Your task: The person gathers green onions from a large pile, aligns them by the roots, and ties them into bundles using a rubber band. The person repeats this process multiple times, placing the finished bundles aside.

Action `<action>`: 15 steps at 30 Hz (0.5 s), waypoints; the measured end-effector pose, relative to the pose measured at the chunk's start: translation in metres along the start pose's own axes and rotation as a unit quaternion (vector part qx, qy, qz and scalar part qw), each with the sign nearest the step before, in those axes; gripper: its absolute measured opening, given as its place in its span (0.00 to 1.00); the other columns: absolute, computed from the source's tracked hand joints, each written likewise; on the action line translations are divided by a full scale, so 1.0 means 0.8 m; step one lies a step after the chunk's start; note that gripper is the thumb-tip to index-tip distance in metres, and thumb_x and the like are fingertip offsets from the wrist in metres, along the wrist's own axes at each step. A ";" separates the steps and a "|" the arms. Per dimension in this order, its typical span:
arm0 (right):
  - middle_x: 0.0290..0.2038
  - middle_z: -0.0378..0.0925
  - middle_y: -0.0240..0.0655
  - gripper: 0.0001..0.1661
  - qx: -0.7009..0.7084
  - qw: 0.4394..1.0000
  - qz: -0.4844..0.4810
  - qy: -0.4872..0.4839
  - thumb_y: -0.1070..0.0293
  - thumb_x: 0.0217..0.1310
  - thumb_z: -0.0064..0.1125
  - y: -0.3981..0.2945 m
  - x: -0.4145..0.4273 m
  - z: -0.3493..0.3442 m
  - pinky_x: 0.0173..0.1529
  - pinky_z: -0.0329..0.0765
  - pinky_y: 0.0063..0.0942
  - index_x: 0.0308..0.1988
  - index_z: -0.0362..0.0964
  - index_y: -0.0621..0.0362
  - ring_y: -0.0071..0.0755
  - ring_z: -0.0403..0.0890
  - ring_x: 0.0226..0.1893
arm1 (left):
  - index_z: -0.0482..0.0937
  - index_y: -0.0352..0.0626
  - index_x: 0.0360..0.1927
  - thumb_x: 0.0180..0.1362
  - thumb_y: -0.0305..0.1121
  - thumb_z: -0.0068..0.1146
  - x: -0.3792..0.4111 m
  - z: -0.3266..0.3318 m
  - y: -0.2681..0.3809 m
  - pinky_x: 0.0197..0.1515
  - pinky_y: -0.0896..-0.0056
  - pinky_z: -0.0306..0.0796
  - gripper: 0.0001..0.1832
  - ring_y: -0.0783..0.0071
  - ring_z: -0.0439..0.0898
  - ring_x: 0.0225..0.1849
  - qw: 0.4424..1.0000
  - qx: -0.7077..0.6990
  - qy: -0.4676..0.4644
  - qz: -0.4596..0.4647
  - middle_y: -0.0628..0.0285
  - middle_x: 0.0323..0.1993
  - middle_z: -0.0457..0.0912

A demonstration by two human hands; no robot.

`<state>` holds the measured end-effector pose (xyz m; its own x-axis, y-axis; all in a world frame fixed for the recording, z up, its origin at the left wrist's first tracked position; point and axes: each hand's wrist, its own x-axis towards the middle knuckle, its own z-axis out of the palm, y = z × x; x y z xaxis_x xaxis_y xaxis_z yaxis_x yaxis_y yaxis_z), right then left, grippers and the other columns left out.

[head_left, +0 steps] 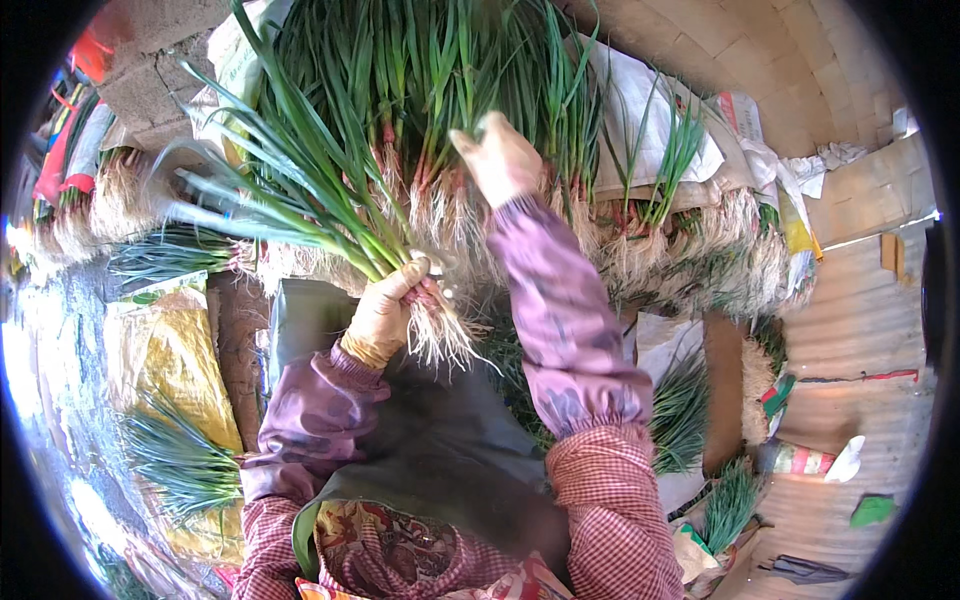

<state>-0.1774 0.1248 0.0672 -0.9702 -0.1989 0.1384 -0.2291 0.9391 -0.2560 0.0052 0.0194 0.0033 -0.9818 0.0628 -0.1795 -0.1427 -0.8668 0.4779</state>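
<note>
My left hand (386, 311), in a thin pale glove, grips a bunch of green garlic (367, 240) just above its reddish stem bases. The leaves fan towards the upper left, and the white roots (442, 330) hang at the lower right over a dark apron (442, 435). Further forward, my gloved right hand (504, 161) is held over a large pile of similar plants (420, 75), thumb apart from the fingers. Nothing shows in it; motion blurs it a little, and whether it touches the leaves cannot be told.
White woven sacking (645, 112) covers plants at the right of the pile, with roots (727, 240) showing below. At left, a leafy bunch (184, 457) rests on a yellow sack (169, 360). More bunches lie at right (681, 412) and lower right (731, 502). Corrugated sheeting (855, 322) stands at far right.
</note>
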 end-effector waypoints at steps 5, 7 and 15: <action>0.23 0.76 0.30 0.14 0.261 0.959 0.088 -0.065 0.58 0.63 0.52 0.038 0.013 -0.001 0.19 0.72 0.24 0.38 0.71 0.58 0.20 0.73 0.18 | 0.76 0.31 0.40 0.58 0.27 0.53 0.004 0.018 0.000 0.26 0.76 0.72 0.10 0.77 0.76 0.22 0.997 0.060 0.054 0.003 0.59 0.25 0.80; 0.25 0.77 0.32 0.11 0.440 0.890 0.108 -0.053 0.62 0.62 0.53 0.052 -0.037 -0.007 0.14 0.67 0.16 0.35 0.72 0.58 0.15 0.69 0.14 | 0.77 0.32 0.38 0.58 0.28 0.54 0.009 -0.002 -0.011 0.25 0.79 0.70 0.09 0.79 0.75 0.22 0.995 0.093 0.034 -0.012 0.61 0.24 0.79; 0.17 0.75 0.36 0.10 0.082 0.956 -0.172 0.223 0.61 0.59 0.56 0.047 -0.137 0.044 0.17 0.68 0.28 0.29 0.73 0.54 0.30 0.71 0.12 | 0.77 0.34 0.30 0.58 0.30 0.55 0.011 -0.008 -0.038 0.24 0.78 0.71 0.08 0.76 0.74 0.19 0.996 0.029 0.089 -0.004 0.63 0.21 0.77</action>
<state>-0.0828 0.1719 0.0085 -0.7130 -0.3140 0.6270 -0.5733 0.7758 -0.2634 0.0016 0.0429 -0.0180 -0.9435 -0.0244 -0.3305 -0.1618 -0.8364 0.5238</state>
